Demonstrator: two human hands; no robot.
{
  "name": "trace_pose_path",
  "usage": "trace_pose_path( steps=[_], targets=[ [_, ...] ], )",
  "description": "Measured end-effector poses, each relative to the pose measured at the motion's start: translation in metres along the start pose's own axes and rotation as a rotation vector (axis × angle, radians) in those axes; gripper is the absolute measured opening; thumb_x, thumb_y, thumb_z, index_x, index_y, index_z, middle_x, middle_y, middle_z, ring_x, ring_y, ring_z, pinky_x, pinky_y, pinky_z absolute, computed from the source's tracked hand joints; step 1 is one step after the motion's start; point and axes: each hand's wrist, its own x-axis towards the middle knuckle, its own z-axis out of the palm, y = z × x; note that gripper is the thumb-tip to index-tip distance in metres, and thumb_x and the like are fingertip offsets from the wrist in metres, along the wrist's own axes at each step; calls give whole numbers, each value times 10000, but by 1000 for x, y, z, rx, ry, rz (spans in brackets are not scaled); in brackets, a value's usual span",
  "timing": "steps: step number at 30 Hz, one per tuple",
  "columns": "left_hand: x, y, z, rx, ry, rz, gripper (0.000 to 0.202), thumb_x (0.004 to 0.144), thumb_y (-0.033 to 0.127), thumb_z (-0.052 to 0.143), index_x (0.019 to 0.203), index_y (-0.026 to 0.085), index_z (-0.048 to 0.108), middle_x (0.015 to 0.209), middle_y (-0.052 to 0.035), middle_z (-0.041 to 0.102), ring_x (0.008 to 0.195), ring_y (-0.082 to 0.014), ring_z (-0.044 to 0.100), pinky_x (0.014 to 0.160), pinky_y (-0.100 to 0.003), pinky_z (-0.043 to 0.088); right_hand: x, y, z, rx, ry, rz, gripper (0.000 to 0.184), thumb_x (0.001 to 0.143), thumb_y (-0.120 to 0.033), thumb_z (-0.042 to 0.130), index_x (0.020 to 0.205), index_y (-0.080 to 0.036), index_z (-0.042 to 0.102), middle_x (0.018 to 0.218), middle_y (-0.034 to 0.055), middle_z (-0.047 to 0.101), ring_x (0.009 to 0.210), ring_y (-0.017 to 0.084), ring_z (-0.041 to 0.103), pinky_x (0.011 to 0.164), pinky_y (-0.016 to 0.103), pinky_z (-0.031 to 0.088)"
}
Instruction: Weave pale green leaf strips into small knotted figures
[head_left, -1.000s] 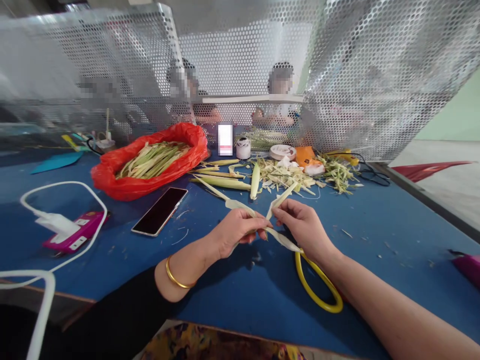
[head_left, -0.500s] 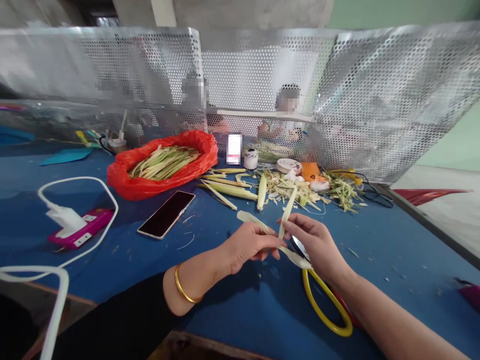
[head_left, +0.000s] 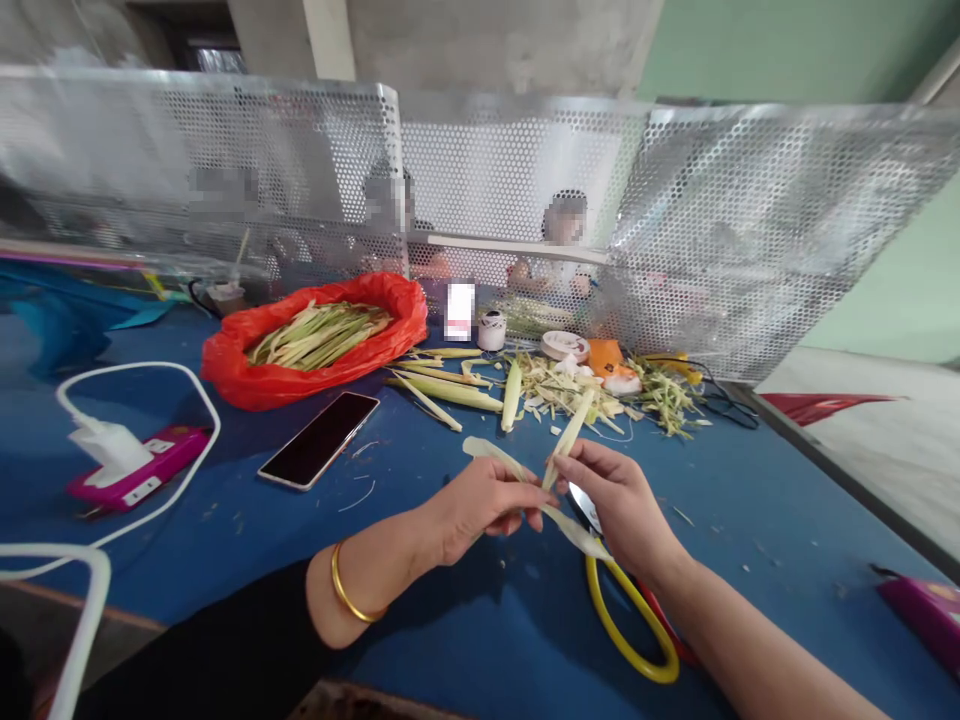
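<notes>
Between the fingers of my left hand (head_left: 491,500) is a pale corn husk strip (head_left: 577,532), whose broad ends stick out on both sides. My right hand (head_left: 611,490) pinches a second, upright husk strip (head_left: 571,432) that crosses the first at my left fingertips. Both hands are closed and almost touch. Under the right hand, scissors with yellow and red handles (head_left: 634,640) lie on the blue table (head_left: 465,640), partly hidden by hand and forearm. Beyond my hands lie whole husk pieces (head_left: 450,392) and a heap of husk scraps (head_left: 547,380).
A red plastic bag (head_left: 300,385) full of husk strips stands back left, with a phone (head_left: 321,440) in front. A magenta power strip (head_left: 142,478) with a white cable is at left. A white jar (head_left: 491,330) and tape roll (head_left: 564,346) stand before the perforated metal screen (head_left: 495,170); people sit behind.
My view has shifted slightly, so the table items appear a little left and lower. Both hands keep their grips on the husk strips, and the upright strip leans further right.
</notes>
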Motion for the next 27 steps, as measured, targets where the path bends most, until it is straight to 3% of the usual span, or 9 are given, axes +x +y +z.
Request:
trace_pose_path(
  steps=[6,11,14,18,24,27],
  targets=[
    [1,8,1,93,12,50,234,680,356,700,738,130,694,552,14,590,422,-55,376,439,-228,199,6,-8,4,-30,6,-4,306,751,-431,731,642,-177,600,575,-26,533,565,124,462,582,261,372],
    [10,29,-3,66,36,110,178,703,313,669,668,138,673,506,19,576,409,-58,370,429,-228,214,29,-27,9,-25,80,-57,356,718,-441,729,548,-193,539,528,-33,480,543,124,417,572,265,346],
    [11,36,-5,92,63,104,147,698,281,662,646,144,671,496,17,582,409,-61,383,435,-225,230,35,-26,12,-20,146,-61,381,729,-436,713,517,-200,502,525,-32,456,553,128,399,585,268,342],
    [11,26,-8,89,54,39,155,701,282,661,642,139,673,502,10,589,414,-62,392,450,-224,253,31,-10,14,22,186,47,396,747,-468,710,542,-202,500,538,-33,444,544,127,378,571,267,327],
    [19,10,-17,-141,11,4,486,791,578,581,843,115,719,604,-22,618,414,-56,375,416,-225,170,32,0,9,172,127,165,368,767,-479,707,597,-190,558,558,-19,496,561,132,436,589,267,363],
    [21,10,-19,-165,65,-1,483,797,573,587,810,107,711,591,-21,601,411,-48,353,414,-229,137,35,-1,7,237,81,176,320,784,-449,698,643,-175,613,617,1,547,607,137,478,630,266,393]
  ],
)
